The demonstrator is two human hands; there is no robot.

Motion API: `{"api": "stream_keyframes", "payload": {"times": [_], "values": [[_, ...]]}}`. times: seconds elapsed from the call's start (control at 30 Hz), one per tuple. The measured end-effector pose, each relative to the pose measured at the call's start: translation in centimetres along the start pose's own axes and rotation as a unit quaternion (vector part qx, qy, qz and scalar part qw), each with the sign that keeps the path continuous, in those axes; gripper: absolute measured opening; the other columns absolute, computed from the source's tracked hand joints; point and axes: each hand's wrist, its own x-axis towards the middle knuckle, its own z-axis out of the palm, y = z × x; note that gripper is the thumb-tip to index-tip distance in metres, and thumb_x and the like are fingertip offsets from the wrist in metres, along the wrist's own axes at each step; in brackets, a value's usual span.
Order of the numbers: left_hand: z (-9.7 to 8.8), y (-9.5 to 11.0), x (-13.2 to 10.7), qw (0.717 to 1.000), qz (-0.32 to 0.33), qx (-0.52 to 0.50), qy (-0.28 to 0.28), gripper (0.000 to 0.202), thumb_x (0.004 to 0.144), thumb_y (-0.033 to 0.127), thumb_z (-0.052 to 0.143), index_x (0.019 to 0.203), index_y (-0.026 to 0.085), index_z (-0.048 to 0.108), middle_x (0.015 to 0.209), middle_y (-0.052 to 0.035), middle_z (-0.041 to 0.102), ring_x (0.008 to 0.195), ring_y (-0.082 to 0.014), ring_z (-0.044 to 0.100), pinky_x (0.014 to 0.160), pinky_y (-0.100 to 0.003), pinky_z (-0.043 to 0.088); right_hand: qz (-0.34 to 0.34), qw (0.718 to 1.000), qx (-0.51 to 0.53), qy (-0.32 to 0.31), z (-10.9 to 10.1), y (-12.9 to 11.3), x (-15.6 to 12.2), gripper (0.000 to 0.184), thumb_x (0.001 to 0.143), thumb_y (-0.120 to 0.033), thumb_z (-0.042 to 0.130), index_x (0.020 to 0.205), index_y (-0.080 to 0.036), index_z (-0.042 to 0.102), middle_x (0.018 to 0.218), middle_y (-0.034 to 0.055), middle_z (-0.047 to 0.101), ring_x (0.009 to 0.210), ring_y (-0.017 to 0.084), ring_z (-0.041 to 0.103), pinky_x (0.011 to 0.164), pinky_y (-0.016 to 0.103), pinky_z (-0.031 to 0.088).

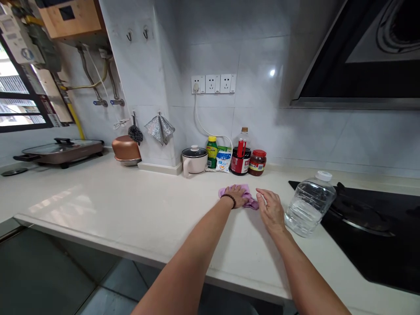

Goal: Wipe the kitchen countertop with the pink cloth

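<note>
My left hand (236, 195), with a dark beaded bracelet at the wrist, presses flat on a crumpled pink-purple cloth (252, 203) on the countertop. Its fingers are spread over the cloth and cover much of it. Just to the right, my right hand (271, 211) is open with nothing in it, its fingers bent slightly toward the cloth. Beside that hand, on its right, is a clear plastic bottle (306, 208) with a white cap, partly filled with clear liquid. Whether the hand touches the bottle I cannot tell.
Along the wall stand a cream pot (194, 159), a green yellow-capped bottle (211, 153), a white-blue packet (223, 161), a dark sauce bottle (240, 159) and a red-lidded jar (257, 162). A black stove (370, 236) lies right, an electric pan (65, 151) far left.
</note>
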Motion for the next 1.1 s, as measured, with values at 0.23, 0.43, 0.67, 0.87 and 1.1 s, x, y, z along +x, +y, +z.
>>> {"api": "stream_keyframes", "payload": {"times": [0.23,0.43,0.67,0.87,1.1], "values": [[-2.8,-10.0,-1.2,0.994,-0.099,0.017,0.04,0.07,0.097,0.063,0.034,0.159,0.03,0.037,0.173,-0.0082,0.025,0.159,-0.0337,0.018,0.125,-0.06,0.021,0.028,0.999,-0.005,-0.042,-0.3,0.5,-0.2,0.048,0.103,-0.058,0.042,0.117,-0.025,0.074,0.115,0.0087,0.072,0.111,0.028,0.058,0.098,0.047,0.047],[-3.4,-16.8,-5.5,0.989,-0.136,0.022,0.05,0.069,0.098,0.061,0.034,0.16,0.03,0.035,0.173,-0.007,0.026,0.159,-0.033,0.021,0.126,-0.058,0.021,0.036,0.998,-0.018,-0.046,-0.3,1.0,-0.1,0.05,0.102,-0.061,0.043,0.113,-0.025,0.075,0.113,0.007,0.073,0.106,0.027,0.059,0.092,0.044,0.048],[-4.3,-24.5,-10.7,0.976,-0.2,0.038,0.07,0.07,0.098,0.062,0.032,0.161,0.029,0.034,0.172,-0.0073,0.027,0.157,-0.0321,0.025,0.125,-0.057,0.023,0.037,0.997,-0.037,-0.05,-0.3,1.8,-0.1,0.051,0.101,-0.062,0.042,0.111,-0.026,0.076,0.111,0.0062,0.074,0.105,0.028,0.06,0.093,0.045,0.047],[-4.9,-29.2,-11.8,0.959,-0.262,0.048,0.097,0.067,0.1,0.059,0.027,0.159,0.03,0.038,0.17,-0.0091,0.032,0.156,-0.032,0.03,0.122,-0.057,0.029,0.036,0.996,-0.039,-0.067,0.1,1.9,-0.2,0.053,0.101,-0.064,0.041,0.111,-0.026,0.076,0.109,0.006,0.075,0.103,0.027,0.061,0.091,0.045,0.048],[-4.7,-28.4,-11.9,0.964,-0.243,0.06,0.091,0.066,0.1,0.057,0.028,0.157,0.028,0.041,0.17,-0.0099,0.034,0.155,-0.0328,0.031,0.121,-0.058,0.029,0.035,0.997,-0.023,-0.062,0.6,0.9,0.1,0.052,0.1,-0.063,0.042,0.11,-0.025,0.076,0.107,0.0064,0.075,0.104,0.028,0.061,0.093,0.045,0.048]]}}
